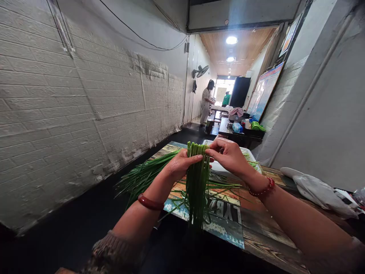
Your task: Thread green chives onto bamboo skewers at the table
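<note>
Head view: the left hand (pixel 179 164) was clenched around the upper part of a bundle of chives (pixel 196 182), fingers wrapped across the front of the stalks just below their cut ends. The bundle's long axis ran near vertical in the picture, cut ends up and away from the person, leafy tips hanging down toward the near edge of the desk (pixel 256 232). The right hand (pixel 229 156) sat just beside the left, on the bundle's right flank, thumb and forefinger pinched at the top of the stalks; whether they gripped a single strand or only touched the ends could not be told. Both hands met at the same upper end, so the whole free length of the bundle lay below the grip, unsupported and held clear above the desk surface. The left hand carried the load; the right was nearer the stalk ends. A loose heap of chives (pixel 142 175) lay fanned on the desk to the left and behind the held bundle, apart from it. A white tray (pixel 219 167) sat just behind the hands. A red bangle (pixel 149 202) was on the left wrist, a bead bracelet (pixel 262 189) on the right. A white bag (pixel 319 192) lay on the desk at far right. Another person (pixel 205 102) stood far down the room, well apart.
</note>
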A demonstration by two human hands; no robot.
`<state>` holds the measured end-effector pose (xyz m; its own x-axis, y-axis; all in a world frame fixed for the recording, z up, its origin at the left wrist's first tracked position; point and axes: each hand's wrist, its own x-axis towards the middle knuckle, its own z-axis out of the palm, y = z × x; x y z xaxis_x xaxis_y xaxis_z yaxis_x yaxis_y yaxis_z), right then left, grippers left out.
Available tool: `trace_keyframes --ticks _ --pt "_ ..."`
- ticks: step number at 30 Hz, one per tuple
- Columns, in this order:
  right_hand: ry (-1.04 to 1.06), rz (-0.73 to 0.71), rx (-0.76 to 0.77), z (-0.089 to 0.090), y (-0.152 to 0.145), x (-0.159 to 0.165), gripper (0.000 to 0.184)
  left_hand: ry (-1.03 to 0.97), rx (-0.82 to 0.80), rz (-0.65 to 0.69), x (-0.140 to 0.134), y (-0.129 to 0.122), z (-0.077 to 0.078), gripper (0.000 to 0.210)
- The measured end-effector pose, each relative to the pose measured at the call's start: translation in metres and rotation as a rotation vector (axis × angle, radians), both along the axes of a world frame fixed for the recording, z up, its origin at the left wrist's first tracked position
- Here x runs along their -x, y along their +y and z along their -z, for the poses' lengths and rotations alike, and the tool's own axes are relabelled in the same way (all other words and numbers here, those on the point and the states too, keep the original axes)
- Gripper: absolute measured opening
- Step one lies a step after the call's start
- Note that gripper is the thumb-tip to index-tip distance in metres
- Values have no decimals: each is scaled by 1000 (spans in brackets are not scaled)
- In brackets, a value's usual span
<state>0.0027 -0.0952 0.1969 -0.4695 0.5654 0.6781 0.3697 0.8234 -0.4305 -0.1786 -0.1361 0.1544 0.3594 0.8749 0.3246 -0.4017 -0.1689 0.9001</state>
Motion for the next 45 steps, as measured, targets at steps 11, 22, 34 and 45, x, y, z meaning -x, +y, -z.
trace_keyframes --ticks 11,22,34,45 --pt "-72 -75 27 -8 -5 10 14 91 11 -5 5 5 7 30" --pt "-173 -159 61 -21 -8 17 17 153 31 81 0 1 3 32" --pt "-164 -198 35 -17 -12 23 18 116 35 -11 4 -3 12 25" --pt "-240 -104 76 -21 2 -8 28 81 48 -110 9 -3 9 36"
